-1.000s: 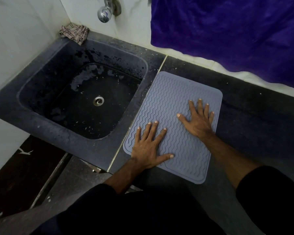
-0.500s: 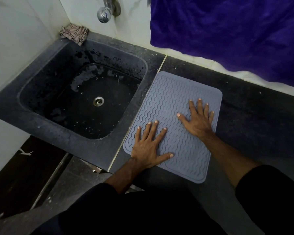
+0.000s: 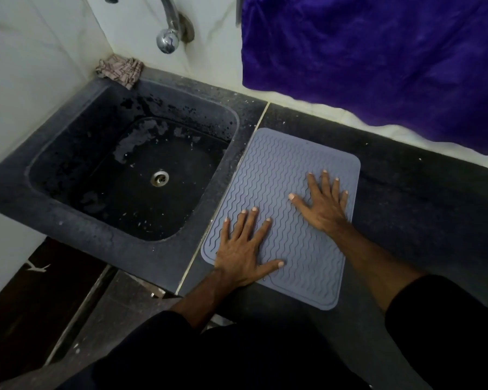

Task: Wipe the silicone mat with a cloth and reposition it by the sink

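A: Central object?

B: Grey silicone mat (image 3: 279, 192), wave-ribbed, lying flat on the dark stone counter (image 3: 420, 198). Its long left edge runs just beside the pale joint that divides the counter from the sink (image 3: 68, 209), and slightly overlaps that joint.

A: Hands?

B: Left hand (image 3: 243, 254) lies palm-down on the mat's near-left corner, fingers straight and spread wide, thumb out toward the right. Right hand (image 3: 326, 204) lies palm-down near the mat's right edge, fingers likewise straight and splayed, thumb pointing left. Neither hand curls round anything; both press flat on the ribbed surface. Dark sleeves cover both forearms.

A: Surroundings?

B: The sink is a dark basin with wet patches and a metal drain (image 3: 159, 178) at its centre. A chrome tap (image 3: 168, 38) projects from the white wall above it. A crumpled checked cloth (image 3: 120, 70) sits on the sink's far-left corner against the wall, well apart from the mat. A purple towel (image 3: 378, 57) hangs over the wall behind the counter.
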{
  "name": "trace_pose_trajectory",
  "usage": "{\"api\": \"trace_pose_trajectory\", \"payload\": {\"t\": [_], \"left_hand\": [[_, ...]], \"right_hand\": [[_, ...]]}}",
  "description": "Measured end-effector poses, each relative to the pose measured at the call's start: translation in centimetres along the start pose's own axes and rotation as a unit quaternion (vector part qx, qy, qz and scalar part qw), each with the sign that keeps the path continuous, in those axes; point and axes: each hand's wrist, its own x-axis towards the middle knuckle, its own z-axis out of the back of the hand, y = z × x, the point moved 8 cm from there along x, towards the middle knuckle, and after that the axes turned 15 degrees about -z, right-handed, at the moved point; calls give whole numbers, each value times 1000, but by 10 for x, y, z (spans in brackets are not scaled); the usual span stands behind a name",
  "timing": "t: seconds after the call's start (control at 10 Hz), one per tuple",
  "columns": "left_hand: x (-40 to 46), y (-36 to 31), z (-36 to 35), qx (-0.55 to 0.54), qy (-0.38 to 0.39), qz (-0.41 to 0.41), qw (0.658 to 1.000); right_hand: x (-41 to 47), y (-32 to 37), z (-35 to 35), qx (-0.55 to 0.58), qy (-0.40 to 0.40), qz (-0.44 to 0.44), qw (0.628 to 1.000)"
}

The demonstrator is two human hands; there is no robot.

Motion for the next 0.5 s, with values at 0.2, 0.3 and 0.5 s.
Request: {"api": "trace_pose_trajectory", "payload": {"t": [0.2,0.3,0.5], "left_hand": [[16,0,31,-22,-16,9,1000],[44,-1,64,13,-36,9,999],[120,-42,179,95,-146,-55,983]], "right_hand": [[-18,-18,33,44,-45,-19,998],[-20,-43,72,48,-94,-51,993],[-39,-92,192,90,-228,-72,967]]}}
